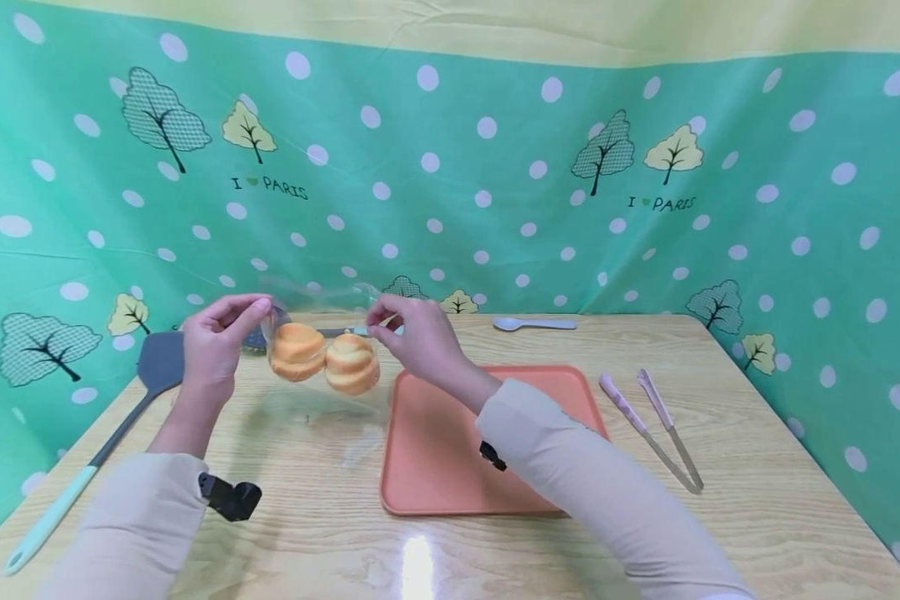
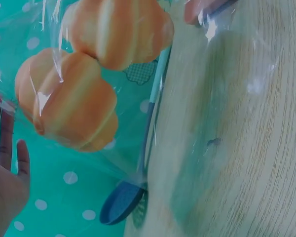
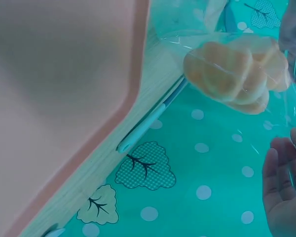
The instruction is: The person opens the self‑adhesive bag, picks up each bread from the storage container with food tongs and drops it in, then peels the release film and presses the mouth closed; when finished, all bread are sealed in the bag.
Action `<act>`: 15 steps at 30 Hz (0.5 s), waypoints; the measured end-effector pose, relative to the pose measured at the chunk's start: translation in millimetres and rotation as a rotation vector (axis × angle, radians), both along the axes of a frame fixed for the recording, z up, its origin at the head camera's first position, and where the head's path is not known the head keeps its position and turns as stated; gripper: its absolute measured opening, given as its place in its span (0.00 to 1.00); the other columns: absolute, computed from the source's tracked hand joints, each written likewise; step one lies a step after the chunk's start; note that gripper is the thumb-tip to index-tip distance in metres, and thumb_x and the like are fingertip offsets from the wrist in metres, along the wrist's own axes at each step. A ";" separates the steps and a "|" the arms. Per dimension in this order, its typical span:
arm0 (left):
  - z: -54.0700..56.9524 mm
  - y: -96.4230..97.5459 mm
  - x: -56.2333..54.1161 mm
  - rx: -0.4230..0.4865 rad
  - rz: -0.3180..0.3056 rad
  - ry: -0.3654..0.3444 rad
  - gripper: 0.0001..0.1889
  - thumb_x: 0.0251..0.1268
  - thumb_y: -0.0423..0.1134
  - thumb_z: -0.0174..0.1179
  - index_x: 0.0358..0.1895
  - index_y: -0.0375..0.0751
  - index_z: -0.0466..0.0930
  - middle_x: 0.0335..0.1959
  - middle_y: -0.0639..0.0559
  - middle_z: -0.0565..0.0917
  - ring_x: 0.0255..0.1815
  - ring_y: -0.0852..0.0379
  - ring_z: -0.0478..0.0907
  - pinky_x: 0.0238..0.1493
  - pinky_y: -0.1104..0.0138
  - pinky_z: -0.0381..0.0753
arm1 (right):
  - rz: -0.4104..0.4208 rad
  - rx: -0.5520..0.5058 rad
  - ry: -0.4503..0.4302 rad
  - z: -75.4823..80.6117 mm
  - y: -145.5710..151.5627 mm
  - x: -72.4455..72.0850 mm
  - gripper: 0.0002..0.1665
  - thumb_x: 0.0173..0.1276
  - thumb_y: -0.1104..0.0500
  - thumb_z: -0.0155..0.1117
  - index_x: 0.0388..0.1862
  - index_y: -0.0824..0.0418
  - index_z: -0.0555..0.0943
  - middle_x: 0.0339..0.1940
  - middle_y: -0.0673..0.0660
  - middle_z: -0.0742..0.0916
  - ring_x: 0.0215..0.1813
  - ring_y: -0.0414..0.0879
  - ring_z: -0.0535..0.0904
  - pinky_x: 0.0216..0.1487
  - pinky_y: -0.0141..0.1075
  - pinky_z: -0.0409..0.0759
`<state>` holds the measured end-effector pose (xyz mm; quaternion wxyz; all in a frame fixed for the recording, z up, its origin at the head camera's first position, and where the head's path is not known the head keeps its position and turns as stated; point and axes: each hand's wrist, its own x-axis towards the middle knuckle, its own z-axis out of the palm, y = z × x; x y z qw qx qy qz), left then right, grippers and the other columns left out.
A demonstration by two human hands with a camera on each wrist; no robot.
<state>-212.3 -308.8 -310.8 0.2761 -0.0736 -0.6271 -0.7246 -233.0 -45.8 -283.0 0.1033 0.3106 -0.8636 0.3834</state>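
A clear plastic bag (image 1: 322,396) hangs between both hands, over the table's left half. Two golden bread rolls (image 1: 351,364) with pale stripes lie side by side in it. My left hand (image 1: 225,329) pinches the bag's left edge between thumb and fingers. On the opposite edge, my right hand (image 1: 412,329) pinches the film near the tray's back left corner. Large in the left wrist view, one roll (image 2: 66,101) overlaps the other. In the right wrist view the rolls (image 3: 227,74) are seen through the film, with the right hand (image 3: 288,180) below.
A pink tray (image 1: 450,467) lies right of the bag, partly under the right arm. Tongs (image 1: 671,437) rest at the right, a pale spoon (image 1: 534,323) at the back. A dark turner (image 1: 157,367) lies at the left edge; a dark ladle (image 2: 121,202) lies behind the bag.
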 end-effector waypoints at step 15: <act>-19.7 -12.5 8.6 0.242 0.081 -0.059 0.03 0.65 0.25 0.67 0.34 0.32 0.88 0.25 0.50 0.88 0.25 0.60 0.85 0.35 0.74 0.84 | 0.006 -0.028 -0.078 -15.2 7.8 -3.9 0.03 0.72 0.65 0.68 0.41 0.58 0.84 0.39 0.50 0.89 0.40 0.41 0.85 0.68 0.47 0.73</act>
